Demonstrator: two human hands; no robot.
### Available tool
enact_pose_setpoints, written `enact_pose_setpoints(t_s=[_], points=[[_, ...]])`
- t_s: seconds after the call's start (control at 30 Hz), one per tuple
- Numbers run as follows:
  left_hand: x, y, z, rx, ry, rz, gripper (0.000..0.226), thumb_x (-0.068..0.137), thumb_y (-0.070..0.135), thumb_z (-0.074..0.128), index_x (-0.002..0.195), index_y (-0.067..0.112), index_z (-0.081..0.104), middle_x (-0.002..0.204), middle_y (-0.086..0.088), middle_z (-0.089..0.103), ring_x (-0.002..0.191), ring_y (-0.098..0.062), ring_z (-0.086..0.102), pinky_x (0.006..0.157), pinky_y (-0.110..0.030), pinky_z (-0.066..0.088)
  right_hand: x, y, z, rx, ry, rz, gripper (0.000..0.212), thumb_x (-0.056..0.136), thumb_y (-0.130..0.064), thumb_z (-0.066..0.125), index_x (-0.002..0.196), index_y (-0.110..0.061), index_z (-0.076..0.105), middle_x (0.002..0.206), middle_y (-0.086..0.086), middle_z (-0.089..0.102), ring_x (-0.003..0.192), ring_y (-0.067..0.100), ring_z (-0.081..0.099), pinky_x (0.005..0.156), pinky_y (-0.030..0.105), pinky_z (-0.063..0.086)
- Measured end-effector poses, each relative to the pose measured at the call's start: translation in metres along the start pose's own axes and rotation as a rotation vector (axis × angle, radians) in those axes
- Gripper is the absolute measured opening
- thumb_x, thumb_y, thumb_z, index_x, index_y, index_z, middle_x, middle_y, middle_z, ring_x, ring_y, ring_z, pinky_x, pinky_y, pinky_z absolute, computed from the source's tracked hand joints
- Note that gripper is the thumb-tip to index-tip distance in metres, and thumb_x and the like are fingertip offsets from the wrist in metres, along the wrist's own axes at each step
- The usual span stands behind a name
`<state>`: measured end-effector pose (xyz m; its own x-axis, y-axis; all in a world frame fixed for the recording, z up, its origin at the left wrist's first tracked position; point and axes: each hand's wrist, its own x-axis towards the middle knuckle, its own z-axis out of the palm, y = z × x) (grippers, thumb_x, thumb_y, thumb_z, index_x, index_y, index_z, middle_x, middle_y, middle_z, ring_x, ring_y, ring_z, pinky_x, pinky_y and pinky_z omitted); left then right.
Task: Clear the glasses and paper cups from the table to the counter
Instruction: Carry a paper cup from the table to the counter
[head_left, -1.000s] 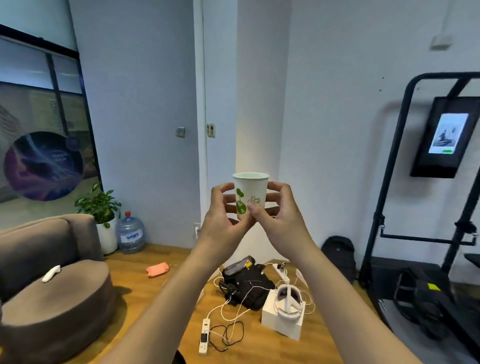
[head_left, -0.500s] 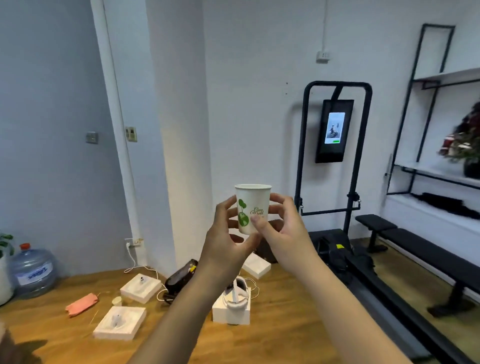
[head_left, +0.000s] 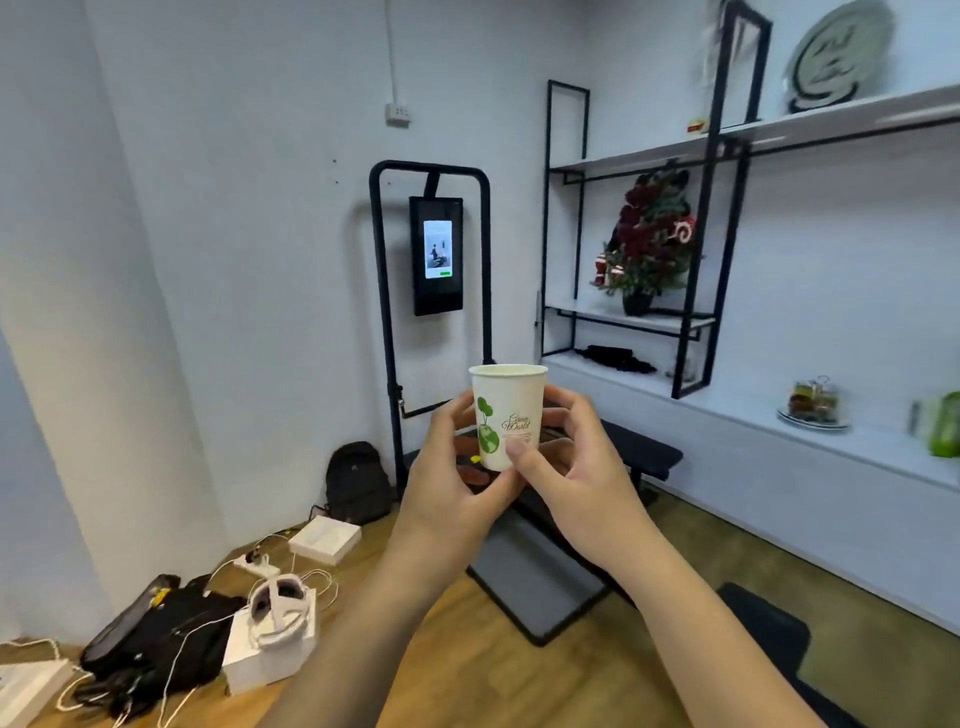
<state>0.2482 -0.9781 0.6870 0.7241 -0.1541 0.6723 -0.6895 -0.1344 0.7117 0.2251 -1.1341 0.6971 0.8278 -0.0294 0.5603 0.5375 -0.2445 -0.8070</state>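
Observation:
A white paper cup (head_left: 508, 413) with a green plant print is held upright at chest height in the middle of the view. My left hand (head_left: 451, 470) wraps its left side and base. My right hand (head_left: 575, 465) grips its right side, thumb across the front. A long white counter (head_left: 810, 441) runs along the right wall, well beyond the cup. No table or glasses are in view.
A black treadmill with a lit screen (head_left: 437, 254) stands straight ahead, its deck (head_left: 535, 577) on the wooden floor below my hands. A black bench (head_left: 644, 457) sits before the counter. Boxes, cables, a headset (head_left: 280, 608) and bags (head_left: 358, 483) litter the floor on the left. A covered dish (head_left: 813, 405) rests on the counter.
The view has swung to the right: the sofa and water bottle left the frame, and the shelves and counter came in. Both hands keep the same hold on the cup.

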Motion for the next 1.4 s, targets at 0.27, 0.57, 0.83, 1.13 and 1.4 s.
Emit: enact_pose_setpoints(t_s=[0.27,0.57,0.83,1.13,1.4], points=[[-0.009,0.049,0.214,-0.180,-0.147,0.005,0.064,0.088,0.032,0.081,0.133,0.057,0.043,0.122,0.030,0.063,0.109,0.000,0.065,0.081,-0.015,0.055,-0.063,0.013,-0.209,-0.109,0.152,0.065,0.051,0.090,-0.043,0.070,0.128,-0.063,0.043,0.123,-0.027,0.061,0.111,0.001,0.064,0.081,0.024,0.059],[0.000,0.086,0.422,-0.328,-0.345,0.026,0.081,0.082,0.035,0.082,0.138,0.066,0.031,0.130,0.032,0.053,0.108,-0.002,0.065,0.084,-0.025,0.059,-0.115,0.039,-0.397,-0.186,0.410,0.153,0.051,0.092,-0.031,0.071,0.128,-0.056,0.045,0.115,-0.028,0.065,0.103,0.002,0.068,0.079,0.027,0.060],[0.035,0.067,0.593,-0.534,-0.563,-0.037,0.069,0.085,0.012,0.061,0.142,0.043,0.039,0.130,0.022,0.059,0.110,-0.013,0.068,0.086,-0.029,0.059,-0.114,0.102,-0.541,-0.300,0.549,0.213,0.049,0.092,-0.028,0.071,0.125,-0.052,0.043,0.122,-0.017,0.062,0.102,0.000,0.067,0.081,0.022,0.057],[0.143,0.027,0.777,-0.524,-0.536,-0.146,0.047,0.074,0.064,0.076,0.115,0.054,0.057,0.115,0.021,0.071,0.104,-0.008,0.072,0.085,-0.040,0.062,-0.038,0.192,-0.695,-0.379,0.585,0.240,0.045,0.091,-0.044,0.070,0.119,-0.062,0.040,0.116,-0.034,0.059,0.103,0.003,0.066,0.081,0.023,0.057],[0.205,-0.009,0.904,-0.494,-0.515,-0.157,0.051,0.072,0.064,0.076,0.117,0.053,0.054,0.118,0.028,0.065,0.101,-0.007,0.072,0.078,-0.028,0.061,0.013,0.287,-0.808,-0.356,0.598,0.272,0.057,0.085,-0.049,0.074,0.126,-0.063,0.036,0.111,-0.028,0.064,0.100,0.003,0.068,0.080,0.025,0.058]])
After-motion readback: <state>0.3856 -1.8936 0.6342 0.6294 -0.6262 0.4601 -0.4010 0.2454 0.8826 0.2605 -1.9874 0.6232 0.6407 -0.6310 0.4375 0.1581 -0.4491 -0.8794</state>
